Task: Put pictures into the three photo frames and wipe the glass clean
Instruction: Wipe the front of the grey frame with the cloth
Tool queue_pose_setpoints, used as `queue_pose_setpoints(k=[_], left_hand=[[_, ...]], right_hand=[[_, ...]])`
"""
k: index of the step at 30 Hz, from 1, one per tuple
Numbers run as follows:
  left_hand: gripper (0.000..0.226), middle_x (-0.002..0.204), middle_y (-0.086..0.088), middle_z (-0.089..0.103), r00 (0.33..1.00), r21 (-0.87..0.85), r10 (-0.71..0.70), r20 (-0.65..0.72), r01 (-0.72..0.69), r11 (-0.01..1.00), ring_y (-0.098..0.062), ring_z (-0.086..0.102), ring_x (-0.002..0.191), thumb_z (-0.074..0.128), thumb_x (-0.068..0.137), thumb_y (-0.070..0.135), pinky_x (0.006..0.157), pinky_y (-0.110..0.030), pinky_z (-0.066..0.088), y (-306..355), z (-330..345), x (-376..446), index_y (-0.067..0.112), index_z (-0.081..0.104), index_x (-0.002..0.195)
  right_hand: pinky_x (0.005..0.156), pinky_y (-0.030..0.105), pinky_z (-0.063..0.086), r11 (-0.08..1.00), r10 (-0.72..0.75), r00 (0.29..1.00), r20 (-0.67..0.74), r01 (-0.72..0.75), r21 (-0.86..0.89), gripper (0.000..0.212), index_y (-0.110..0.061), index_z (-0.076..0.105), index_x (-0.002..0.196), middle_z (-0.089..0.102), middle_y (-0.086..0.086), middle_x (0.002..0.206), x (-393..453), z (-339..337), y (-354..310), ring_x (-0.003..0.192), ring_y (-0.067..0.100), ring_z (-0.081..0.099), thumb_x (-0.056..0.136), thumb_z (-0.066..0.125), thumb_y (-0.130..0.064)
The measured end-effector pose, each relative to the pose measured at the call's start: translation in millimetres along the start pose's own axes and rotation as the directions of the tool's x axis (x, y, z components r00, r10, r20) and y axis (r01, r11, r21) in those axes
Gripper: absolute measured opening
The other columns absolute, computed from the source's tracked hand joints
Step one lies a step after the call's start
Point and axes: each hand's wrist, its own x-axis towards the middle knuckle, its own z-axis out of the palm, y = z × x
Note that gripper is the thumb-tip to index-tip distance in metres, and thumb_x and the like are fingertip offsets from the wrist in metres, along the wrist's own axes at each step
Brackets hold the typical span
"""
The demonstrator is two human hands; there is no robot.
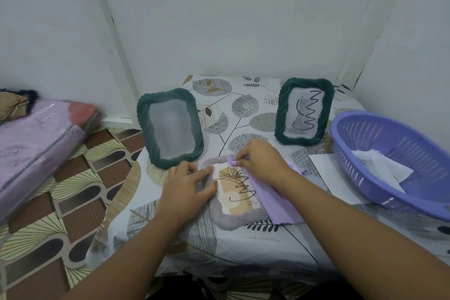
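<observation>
Head view, left to right: a pink wrapped bundle [36, 134] lies on the patterned floor. On the leaf-print tablecloth [243, 246], a green frame [170, 128] stands upright. Just in front, a grey frame [239, 220] lies flat; the left hand [187, 190] presses its left edge with straight fingers. The right hand [261, 162] pinches a lilac cloth [277, 202] onto the glass's top corner. Behind stands a second green frame [304, 111] with scribbled glass. A purple basket [399, 165] sits far right.
</observation>
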Motion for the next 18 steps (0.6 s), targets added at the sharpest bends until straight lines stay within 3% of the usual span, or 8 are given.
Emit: queue_pose_setpoints(k=[3,6,11,15,18], left_hand=[[0.067,0.105,0.013,0.041,1.000,-0.015,-0.001,-0.001,0.001,1.000,-0.013,0.036,0.098,0.035,0.079,0.075,0.094,-0.034,0.040,1.1,-1.0,0.0,0.046,0.058,0.136],[0.067,0.104,0.013,0.042,1.000,-0.009,-0.003,-0.011,0.003,1.000,-0.013,0.036,0.098,0.036,0.078,0.075,0.094,-0.035,0.041,1.5,-0.3,0.1,0.047,0.060,0.134],[0.069,0.104,0.012,0.042,1.000,-0.022,-0.002,-0.018,0.002,1.000,-0.014,0.036,0.098,0.035,0.077,0.075,0.094,-0.035,0.040,0.7,-0.3,-0.8,0.046,0.061,0.134],[0.069,0.104,0.012,0.042,1.000,-0.028,-0.008,-0.007,0.008,1.000,-0.014,0.037,0.098,0.035,0.077,0.075,0.094,-0.035,0.040,2.5,-1.7,-0.3,0.045,0.060,0.135],[0.068,0.104,0.012,0.042,1.000,-0.017,-0.009,-0.008,0.009,1.000,-0.013,0.036,0.098,0.035,0.078,0.075,0.094,-0.035,0.041,1.4,-1.3,-0.6,0.046,0.060,0.135]], right_hand=[[0.070,0.027,0.042,0.998,-0.009,0.999,0.033,0.011,-0.060,0.016,-0.028,0.082,0.096,0.053,-0.018,0.075,-6.1,-5.5,6.6,0.085,0.012,0.060,0.092,0.072,-0.040],[0.072,0.030,0.045,0.999,0.008,1.000,-0.007,-0.009,-0.047,0.015,-0.026,0.081,0.094,0.052,-0.015,0.075,-6.7,-3.1,5.3,0.083,0.015,0.058,0.094,0.070,-0.036],[0.078,0.034,0.054,0.999,0.023,1.000,0.004,-0.023,-0.031,0.014,-0.027,0.082,0.095,0.072,-0.005,0.091,-12.1,0.8,4.5,0.088,0.018,0.064,0.091,0.073,-0.035],[0.079,0.033,0.053,1.000,0.022,1.000,0.008,-0.022,0.017,0.016,-0.029,0.082,0.094,0.067,-0.011,0.080,-15.1,-3.7,8.3,0.093,0.017,0.064,0.090,0.073,-0.040],[0.073,0.031,0.051,0.998,0.039,0.999,-0.030,-0.038,0.042,0.018,-0.026,0.082,0.091,0.069,-0.009,0.078,-11.9,0.9,0.3,0.085,0.019,0.066,0.090,0.073,-0.041]])
